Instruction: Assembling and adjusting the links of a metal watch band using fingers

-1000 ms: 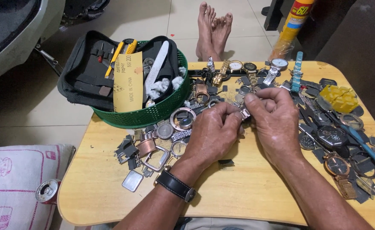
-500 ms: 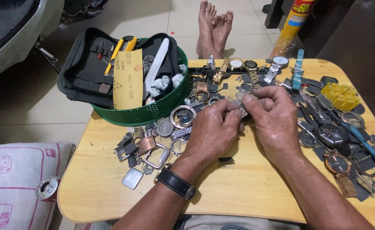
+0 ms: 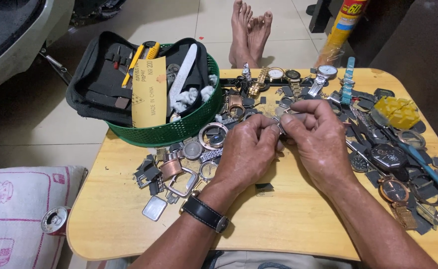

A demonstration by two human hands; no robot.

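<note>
My left hand point(image 3: 246, 152), with a black wristwatch point(image 3: 205, 213) on its wrist, and my right hand point(image 3: 317, 140) meet over the middle of a low wooden table point(image 3: 129, 219). Between their fingertips they pinch a small metal watch part point(image 3: 279, 127), mostly hidden by the fingers. Watch cases and rings point(image 3: 181, 167) lie scattered left of my left hand. Watches and straps point(image 3: 388, 164) crowd the table right of my right hand.
A green mesh basket point(image 3: 179, 130) at the table's back left holds a black tool pouch point(image 3: 102, 82), sandpaper and a file. A yellow block point(image 3: 397, 110) sits back right. Someone's bare feet point(image 3: 249, 30) rest beyond the table. A pillow point(image 3: 15, 209) and a can point(image 3: 54, 220) lie at left.
Both hands stay together on the small part with only slight finger movement; nothing else has shifted.
</note>
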